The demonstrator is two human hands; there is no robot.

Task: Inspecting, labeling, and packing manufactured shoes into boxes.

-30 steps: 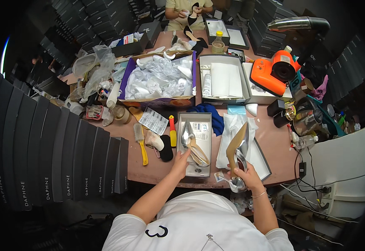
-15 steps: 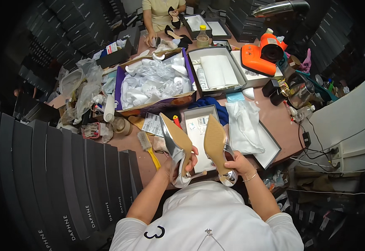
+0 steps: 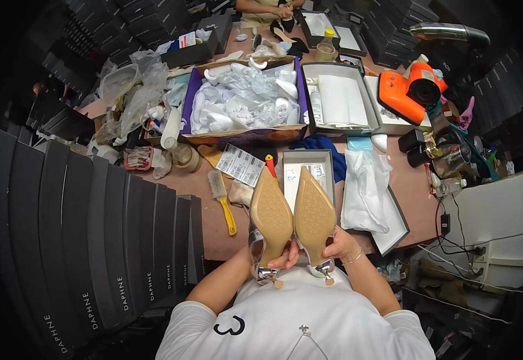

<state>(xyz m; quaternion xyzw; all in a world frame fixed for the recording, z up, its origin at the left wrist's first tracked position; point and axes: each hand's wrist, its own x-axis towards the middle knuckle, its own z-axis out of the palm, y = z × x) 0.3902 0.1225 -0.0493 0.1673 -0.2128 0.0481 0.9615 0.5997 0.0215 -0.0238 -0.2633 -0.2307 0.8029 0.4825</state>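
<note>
Two silver high-heeled shoes are held up side by side, tan soles facing me and pointed toes away. My left hand point(image 3: 286, 258) is closed round the heel end of the left shoe point(image 3: 271, 213), its fingers showing at the inner side. My right hand point(image 3: 342, 246) grips the right shoe point(image 3: 315, 213) near its heel. Both small heels point toward my white shirt. Partly hidden behind the soles is a shallow grey shoebox point(image 3: 309, 157) with a white inside. A printed label sheet point(image 3: 240, 165) lies left of the toes, near a yellow-handled brush point(image 3: 226, 210).
A purple-edged carton point(image 3: 302, 99) full of white stuffing and a grey box point(image 3: 363, 102) of white paper stand behind. White tissue point(image 3: 366, 192) lies right, with an orange heat tool point(image 3: 400, 96) beyond. Dark shoeboxes point(image 3: 102, 240) line the left. A co-worker sits opposite.
The two shoes have come closer together, and their soles now face me more squarely. My view has shifted, so the table appears further right. The co-worker's hands have come together.
</note>
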